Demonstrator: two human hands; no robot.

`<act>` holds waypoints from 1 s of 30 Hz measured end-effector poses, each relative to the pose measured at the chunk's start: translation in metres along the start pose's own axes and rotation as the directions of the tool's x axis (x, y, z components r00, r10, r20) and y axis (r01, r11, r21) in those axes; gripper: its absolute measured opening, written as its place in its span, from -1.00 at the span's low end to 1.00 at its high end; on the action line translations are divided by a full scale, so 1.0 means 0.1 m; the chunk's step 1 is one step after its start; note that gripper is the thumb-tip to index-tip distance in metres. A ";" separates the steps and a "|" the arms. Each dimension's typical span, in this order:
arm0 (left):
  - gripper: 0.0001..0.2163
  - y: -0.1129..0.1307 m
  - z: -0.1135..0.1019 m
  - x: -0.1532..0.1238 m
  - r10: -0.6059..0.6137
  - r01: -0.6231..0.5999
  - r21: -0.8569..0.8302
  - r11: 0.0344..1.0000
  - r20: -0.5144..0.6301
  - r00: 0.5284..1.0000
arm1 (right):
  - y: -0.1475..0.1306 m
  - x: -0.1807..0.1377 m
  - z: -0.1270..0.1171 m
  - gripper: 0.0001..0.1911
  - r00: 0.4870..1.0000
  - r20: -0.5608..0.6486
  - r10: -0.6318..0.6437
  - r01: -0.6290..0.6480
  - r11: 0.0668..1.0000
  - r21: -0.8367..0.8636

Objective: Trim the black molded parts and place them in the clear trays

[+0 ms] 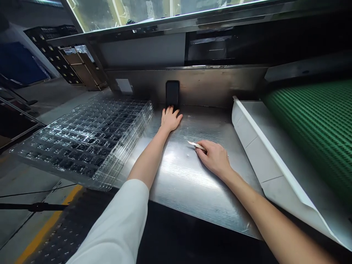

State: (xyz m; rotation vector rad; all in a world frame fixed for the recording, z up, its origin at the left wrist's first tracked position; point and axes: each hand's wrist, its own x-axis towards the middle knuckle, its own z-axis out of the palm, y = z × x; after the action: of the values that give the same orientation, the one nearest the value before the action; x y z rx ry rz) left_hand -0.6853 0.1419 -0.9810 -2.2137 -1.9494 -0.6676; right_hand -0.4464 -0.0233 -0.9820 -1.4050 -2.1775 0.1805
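Observation:
My left hand (170, 118) lies flat on the steel worktop (189, 172), fingers stretched out and touching the foot of a small black block (172, 93) that stands against the back wall. My right hand (213, 157) rests on the worktop nearer me, fingers closed around a thin pale pointed tool (194, 145), like tweezers, whose tip sticks out to the left. A stack of clear plastic cell trays (90, 137) lies left of my left arm.
A white slanted guide plate (264, 146) borders the worktop on the right, with a green ribbed conveyor belt (316, 124) beyond it. Dark crates and brown boxes (68, 58) stand at the back left. A yellow floor line (44, 227) runs at lower left.

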 end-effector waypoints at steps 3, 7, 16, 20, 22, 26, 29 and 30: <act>-0.48 0.00 -0.01 0.01 -0.001 0.001 0.000 1.000 0.042 0.999 | 0.00 0.00 0.00 -0.78 1.000 0.000 0.007 -0.007 1.000 0.000; -0.48 0.02 -0.05 0.00 -0.002 0.001 0.013 1.000 0.063 0.998 | 0.01 0.01 0.00 -0.78 1.000 0.003 0.006 -0.006 1.000 0.006; -0.53 0.04 -0.05 -0.03 0.032 -0.032 0.010 0.999 0.019 0.999 | 0.01 0.01 0.00 -0.78 1.000 0.006 0.008 -0.008 1.000 0.005; -0.54 0.06 -0.07 -0.05 0.021 -0.022 0.018 1.000 0.029 0.999 | 0.00 0.00 0.00 -0.79 1.000 0.003 0.007 -0.007 1.000 0.007; -0.53 0.07 -0.09 -0.05 0.011 -0.012 0.023 1.000 0.038 0.999 | 0.00 0.00 0.00 -0.78 1.000 -0.001 0.003 -0.003 1.000 0.010; -0.53 0.07 -0.11 -0.05 -0.003 0.002 0.028 1.000 0.039 0.999 | 0.01 0.00 0.01 -0.79 1.000 -0.007 0.012 -0.012 1.000 0.028; -0.50 0.07 -0.12 -0.05 0.005 -0.006 0.021 1.000 0.049 0.999 | 0.01 0.00 0.02 -0.80 1.000 -0.015 0.011 -0.010 0.999 0.033; -0.49 0.07 -0.13 -0.04 0.000 -0.001 0.018 1.000 0.057 0.998 | 0.02 0.00 0.02 -0.80 1.000 -0.016 0.006 -0.005 0.999 0.034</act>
State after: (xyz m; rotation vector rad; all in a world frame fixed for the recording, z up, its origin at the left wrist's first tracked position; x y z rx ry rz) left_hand -0.6820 0.1320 -0.9700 -2.2471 -1.9727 -0.5910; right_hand -0.4460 -0.0219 -0.9841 -1.3893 -2.1480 0.2060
